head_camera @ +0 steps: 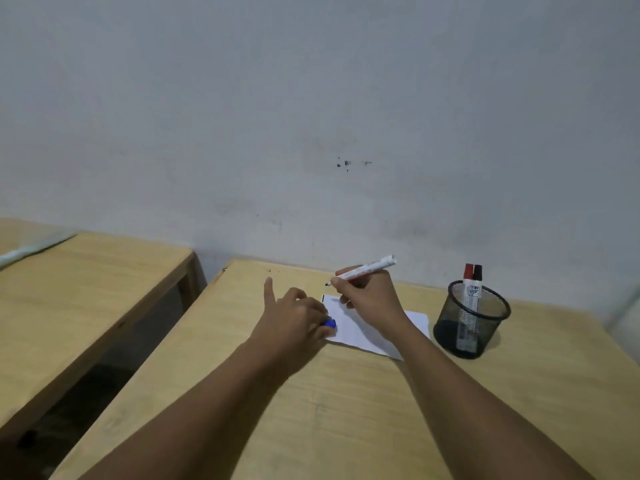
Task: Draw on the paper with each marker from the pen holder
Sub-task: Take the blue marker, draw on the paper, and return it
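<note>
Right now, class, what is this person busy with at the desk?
The right hand holds an uncapped marker, tip just above the paper. The left hand rests at the paper's edge, holding a blue cap. Red and black capped markers stand in the mesh pen holder.

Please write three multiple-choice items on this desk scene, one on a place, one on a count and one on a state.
1. Where does the pen holder stand?
A. to the right of the paper
B. on the paper
C. on the left-hand table

2. How many markers stand in the pen holder?
A. none
B. two
C. five

3. In what state is the marker in the right hand?
A. capped
B. uncapped, tip over the paper's far edge
C. lying flat on the table

Answers:
1 A, the mesh cup sits beside the sheet on the same table.
2 B, a red cap and a black cap show.
3 B, the dark tip is bare, and the left hand holds a blue cap.
</note>
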### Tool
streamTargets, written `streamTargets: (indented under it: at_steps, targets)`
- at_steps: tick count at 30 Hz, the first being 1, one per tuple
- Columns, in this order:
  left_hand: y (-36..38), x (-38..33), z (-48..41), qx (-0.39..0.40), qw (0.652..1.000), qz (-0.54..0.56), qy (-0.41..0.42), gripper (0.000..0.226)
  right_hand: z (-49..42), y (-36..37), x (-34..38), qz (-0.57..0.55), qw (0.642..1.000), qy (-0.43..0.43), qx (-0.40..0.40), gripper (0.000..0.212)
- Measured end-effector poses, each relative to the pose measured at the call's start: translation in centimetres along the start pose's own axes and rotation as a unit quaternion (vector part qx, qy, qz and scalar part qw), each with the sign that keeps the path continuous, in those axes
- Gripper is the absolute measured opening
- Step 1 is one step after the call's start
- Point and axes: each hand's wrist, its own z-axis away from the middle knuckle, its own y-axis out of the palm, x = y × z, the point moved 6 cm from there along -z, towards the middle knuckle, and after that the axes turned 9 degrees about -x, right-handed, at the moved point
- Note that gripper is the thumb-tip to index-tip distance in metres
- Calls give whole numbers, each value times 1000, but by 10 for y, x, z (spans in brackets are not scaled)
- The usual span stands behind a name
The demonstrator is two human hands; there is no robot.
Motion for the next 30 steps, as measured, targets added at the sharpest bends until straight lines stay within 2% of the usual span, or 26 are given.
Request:
streamTargets:
  at_steps: [5,10,14,20,30]
  targets:
    - [17,9,3,17,999,27,-20,33,-13,22,-32,22,999,20,13,18]
    - [22,13,7,13,998,50,-28,36,-13,19,-48,45,998,13,-35,13]
    - [25,16,8,15,997,59,-48,37,-14,18,-50,53,998,8,-37,16]
    - [28,19,7,10,993,96,-63,33,-14,20,-50,61,997,8,-40,34]
    - [30,20,7,12,991,114,-69,34,-14,23,-49,76,996,2,-38,33]
